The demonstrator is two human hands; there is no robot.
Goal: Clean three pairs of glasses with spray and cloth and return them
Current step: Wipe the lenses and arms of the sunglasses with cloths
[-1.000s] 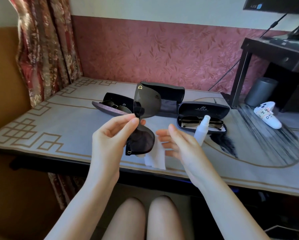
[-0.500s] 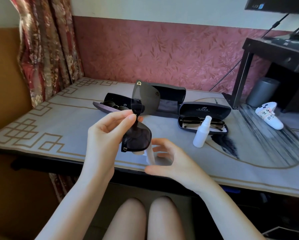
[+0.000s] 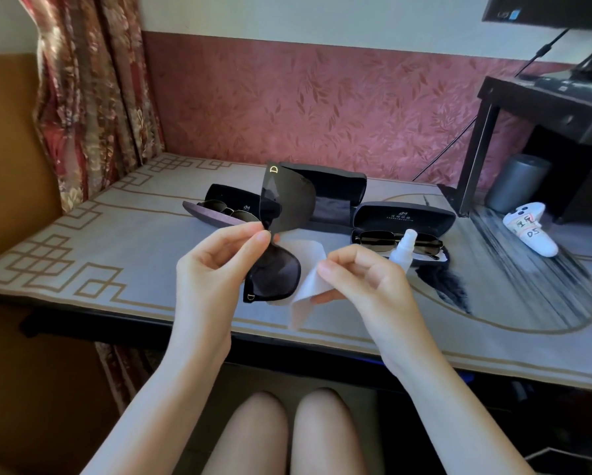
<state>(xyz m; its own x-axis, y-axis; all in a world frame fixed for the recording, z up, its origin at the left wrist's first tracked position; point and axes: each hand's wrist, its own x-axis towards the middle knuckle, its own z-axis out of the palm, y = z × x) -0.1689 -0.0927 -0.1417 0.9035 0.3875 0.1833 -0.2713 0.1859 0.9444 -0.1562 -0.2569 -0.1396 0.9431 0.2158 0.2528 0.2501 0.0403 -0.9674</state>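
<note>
A: What are the sunglasses (image 3: 287, 204) made of?
B: Smooth, glossy dark plastic, with a small gold metallic letter at each corner.
A: And the cloth (image 3: 308, 264)?
B: Thin white fabric, matt, softly creased.
A: The spray bottle (image 3: 402, 252)?
B: Milky, half-translucent plastic.
A: The right-hand case (image 3: 404, 216)?
B: Hard, black, faintly shiny; the thin-rimmed glasses (image 3: 397, 238) in it look metal-framed. The table cover (image 3: 116, 241) is smooth with a low sheen, the curtain (image 3: 92, 90) lustrous woven brocade.

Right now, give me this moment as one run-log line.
left hand pinches black sunglasses at bridge | right hand holds white cloth beside lower lens | spray bottle upright on table
</note>
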